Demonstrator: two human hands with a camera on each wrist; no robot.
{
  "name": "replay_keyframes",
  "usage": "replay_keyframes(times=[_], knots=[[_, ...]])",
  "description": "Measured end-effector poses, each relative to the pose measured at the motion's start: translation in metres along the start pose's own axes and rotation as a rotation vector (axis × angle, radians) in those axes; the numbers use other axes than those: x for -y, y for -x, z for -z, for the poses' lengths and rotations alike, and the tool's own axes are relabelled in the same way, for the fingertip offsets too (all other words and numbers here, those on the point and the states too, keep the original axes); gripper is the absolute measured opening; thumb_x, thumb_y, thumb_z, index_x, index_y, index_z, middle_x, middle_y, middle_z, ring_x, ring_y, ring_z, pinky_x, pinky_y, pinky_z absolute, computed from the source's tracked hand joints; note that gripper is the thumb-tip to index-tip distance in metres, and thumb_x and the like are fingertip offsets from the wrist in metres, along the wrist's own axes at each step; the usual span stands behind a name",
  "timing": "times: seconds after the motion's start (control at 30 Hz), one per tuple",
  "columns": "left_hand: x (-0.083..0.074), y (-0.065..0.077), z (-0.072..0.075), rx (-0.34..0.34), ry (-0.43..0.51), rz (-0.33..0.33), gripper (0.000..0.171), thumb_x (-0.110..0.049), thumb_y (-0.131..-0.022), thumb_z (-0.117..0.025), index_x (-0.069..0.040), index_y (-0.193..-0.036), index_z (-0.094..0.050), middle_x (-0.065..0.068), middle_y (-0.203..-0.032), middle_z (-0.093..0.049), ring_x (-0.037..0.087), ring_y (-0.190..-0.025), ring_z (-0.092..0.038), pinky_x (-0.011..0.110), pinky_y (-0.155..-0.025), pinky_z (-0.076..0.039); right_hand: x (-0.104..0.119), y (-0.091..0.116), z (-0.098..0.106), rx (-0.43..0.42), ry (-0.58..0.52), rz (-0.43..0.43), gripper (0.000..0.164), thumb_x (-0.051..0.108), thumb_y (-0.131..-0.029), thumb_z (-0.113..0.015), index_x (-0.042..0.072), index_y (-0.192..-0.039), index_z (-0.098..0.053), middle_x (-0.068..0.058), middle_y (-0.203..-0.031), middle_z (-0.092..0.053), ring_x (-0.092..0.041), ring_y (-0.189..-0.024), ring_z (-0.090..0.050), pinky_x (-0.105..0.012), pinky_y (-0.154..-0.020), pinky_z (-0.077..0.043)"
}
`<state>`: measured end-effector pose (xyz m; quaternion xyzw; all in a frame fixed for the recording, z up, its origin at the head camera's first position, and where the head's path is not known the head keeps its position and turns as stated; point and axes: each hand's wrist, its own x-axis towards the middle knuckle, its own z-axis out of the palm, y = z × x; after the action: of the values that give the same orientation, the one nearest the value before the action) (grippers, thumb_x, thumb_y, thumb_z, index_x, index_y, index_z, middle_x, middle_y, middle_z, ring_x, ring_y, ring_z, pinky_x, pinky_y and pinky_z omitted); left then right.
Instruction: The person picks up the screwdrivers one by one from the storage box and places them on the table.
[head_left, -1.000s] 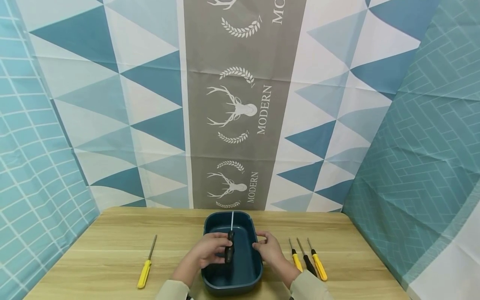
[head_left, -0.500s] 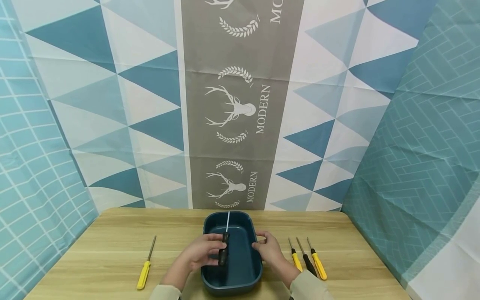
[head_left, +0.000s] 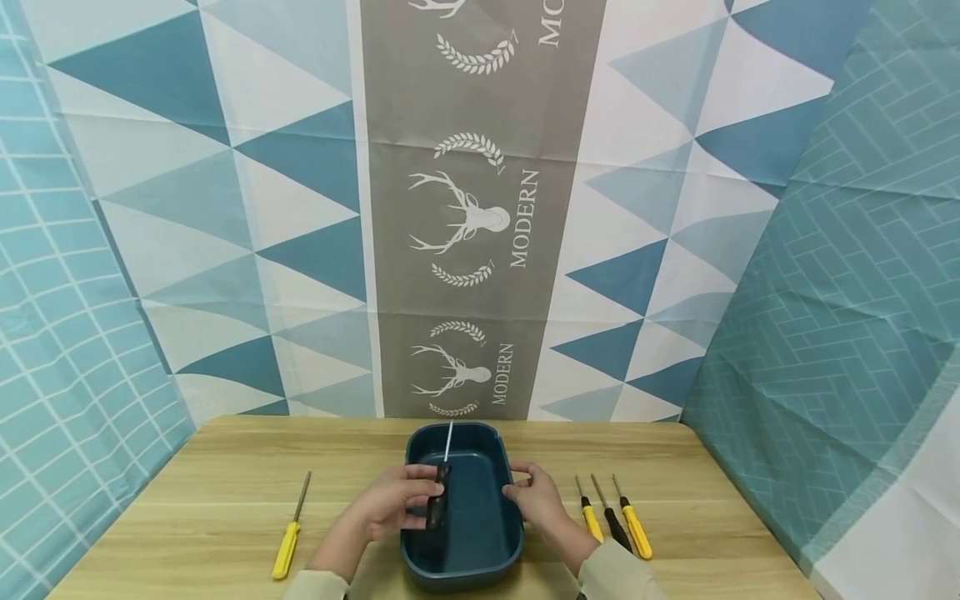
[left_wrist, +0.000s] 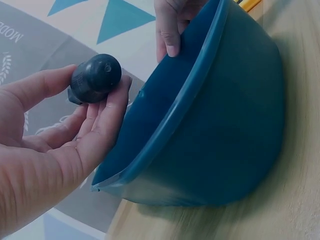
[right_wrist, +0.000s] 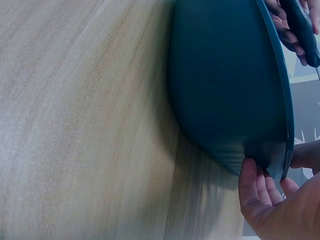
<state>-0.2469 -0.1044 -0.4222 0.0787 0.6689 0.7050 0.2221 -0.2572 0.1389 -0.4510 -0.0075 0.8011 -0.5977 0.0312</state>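
Note:
My left hand (head_left: 392,502) pinches a screwdriver by its black handle (head_left: 437,497), with the metal shaft pointing away toward the back. It holds the tool above the left part of a dark blue plastic basin (head_left: 480,533). In the left wrist view the handle's rounded end (left_wrist: 97,77) sits between thumb and fingertips, above the basin's rim (left_wrist: 192,85). On the basin's right side, my right hand (head_left: 538,500) grips the rim, thumb inside and fingers against the outer wall, as the right wrist view shows with the fingers (right_wrist: 255,187).
A yellow-handled screwdriver (head_left: 287,550) lies on the wooden table (head_left: 360,450) at the left. To the right lie a black-handled screwdriver (head_left: 617,527) and two with yellow handles, one being the outer screwdriver (head_left: 636,531). Patterned cloth (head_left: 300,208) hangs behind the table.
My left hand has moved left with the screwdriver, from over the basin's middle to its left side. The right hand stays on the rim.

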Motion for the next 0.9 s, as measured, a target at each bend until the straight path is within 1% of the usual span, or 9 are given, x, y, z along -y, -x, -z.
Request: replay_keyframes(times=[0.13,0.23,0.37,0.53,0.73,0.9], knots=[[-0.001,0.002,0.005,0.009,-0.011,0.001,0.062,-0.017,-0.089,-0.061,0.011,-0.136,-0.032,0.013,-0.113,-0.058,0.015,-0.091,-0.058,0.038,-0.078,-0.054,0.0,0.001,0.0,0.002,0.0,0.001,0.043,0.006,-0.089,-0.057,-0.005,-0.13,-0.045,-0.012,-0.089,-0.058,-0.021,-0.074,-0.06,-0.035,-0.063,-0.055],[-0.002,0.006,0.011,0.019,-0.017,-0.008,0.065,-0.017,-0.089,-0.06,0.013,-0.137,-0.028,0.012,-0.112,-0.057,0.015,-0.091,-0.058,0.037,-0.078,-0.054,0.001,0.002,-0.001,0.003,0.0,0.001,0.043,0.005,-0.089,-0.056,-0.005,-0.129,-0.045,-0.012,-0.088,-0.058,-0.021,-0.073,-0.06,-0.035,-0.063,-0.054],[-0.004,0.012,0.018,0.02,-0.019,-0.016,0.067,-0.017,-0.09,-0.058,0.014,-0.138,-0.025,0.013,-0.114,-0.057,0.014,-0.091,-0.059,0.038,-0.079,-0.054,0.002,0.002,-0.001,-0.001,0.007,-0.002,0.043,0.005,-0.089,-0.057,-0.005,-0.129,-0.046,-0.012,-0.089,-0.059,-0.021,-0.072,-0.061,-0.035,-0.063,-0.054],[-0.004,0.016,0.025,0.022,-0.019,-0.017,0.068,-0.018,-0.09,-0.059,0.015,-0.138,-0.024,0.014,-0.116,-0.057,0.013,-0.092,-0.06,0.04,-0.08,-0.054,0.002,0.001,0.0,-0.008,0.015,-0.002,0.043,0.005,-0.088,-0.058,-0.005,-0.128,-0.046,-0.013,-0.089,-0.06,-0.021,-0.074,-0.061,-0.035,-0.063,-0.055],[-0.004,0.019,0.03,0.025,-0.024,-0.025,0.07,-0.019,-0.09,-0.058,0.015,-0.139,-0.022,0.011,-0.113,-0.059,0.014,-0.093,-0.062,0.04,-0.08,-0.054,0.001,0.001,0.0,-0.001,0.018,0.006,0.043,0.006,-0.089,-0.057,-0.005,-0.129,-0.046,-0.013,-0.089,-0.06,-0.02,-0.073,-0.061,-0.035,-0.063,-0.055],[-0.005,0.023,0.035,0.035,-0.024,-0.037,0.067,-0.019,-0.091,-0.057,0.014,-0.138,-0.025,0.005,-0.106,-0.062,0.015,-0.093,-0.062,0.038,-0.078,-0.054,0.0,0.001,0.0,-0.006,0.026,0.007,0.042,0.006,-0.089,-0.057,-0.004,-0.129,-0.046,-0.011,-0.088,-0.059,-0.019,-0.07,-0.059,-0.033,-0.061,-0.053]])
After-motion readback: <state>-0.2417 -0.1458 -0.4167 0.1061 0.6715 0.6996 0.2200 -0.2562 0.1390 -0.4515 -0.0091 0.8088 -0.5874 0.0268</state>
